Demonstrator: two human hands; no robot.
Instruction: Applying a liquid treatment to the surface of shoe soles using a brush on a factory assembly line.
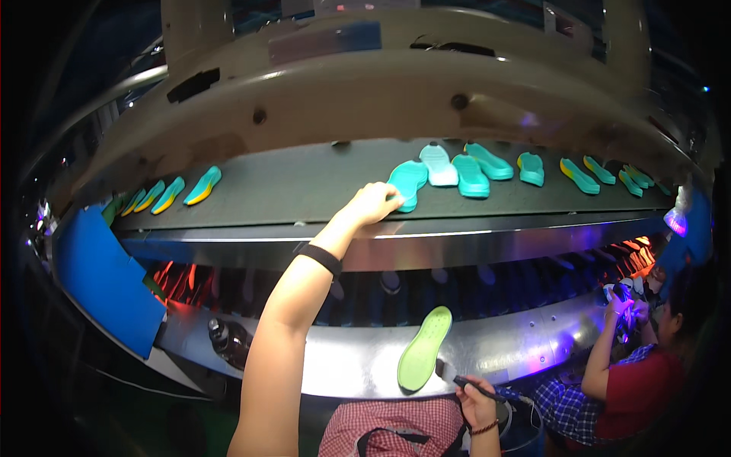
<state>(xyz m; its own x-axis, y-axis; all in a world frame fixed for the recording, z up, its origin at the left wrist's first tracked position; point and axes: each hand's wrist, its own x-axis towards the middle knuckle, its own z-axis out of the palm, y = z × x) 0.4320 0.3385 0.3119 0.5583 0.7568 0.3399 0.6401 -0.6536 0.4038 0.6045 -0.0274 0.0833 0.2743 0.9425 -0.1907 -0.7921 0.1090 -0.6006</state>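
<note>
Brush [460, 380] is gripped in the right hand [477, 402], beside the green sole [423, 350] on the metal tabletop [343, 358], on the belt [304, 183]'s near side. On the belt, a turquoise sole [409, 183] is met by the left hand [375, 202]; whether it is pinched cannot be told. Its placing or lifting seems in hand; careful edge contact is probably called for.

- Shelf [343, 358], lower centre: smooth, glossy metal.
- Belt [297, 186], mid-frame: matt, smooth.
- Green sole [422, 354], lower centre: matt, foam-like.
- Garment [343, 430], bottom centre: matt cloth.
- Bottle [229, 341], lower left: glossy.
</note>
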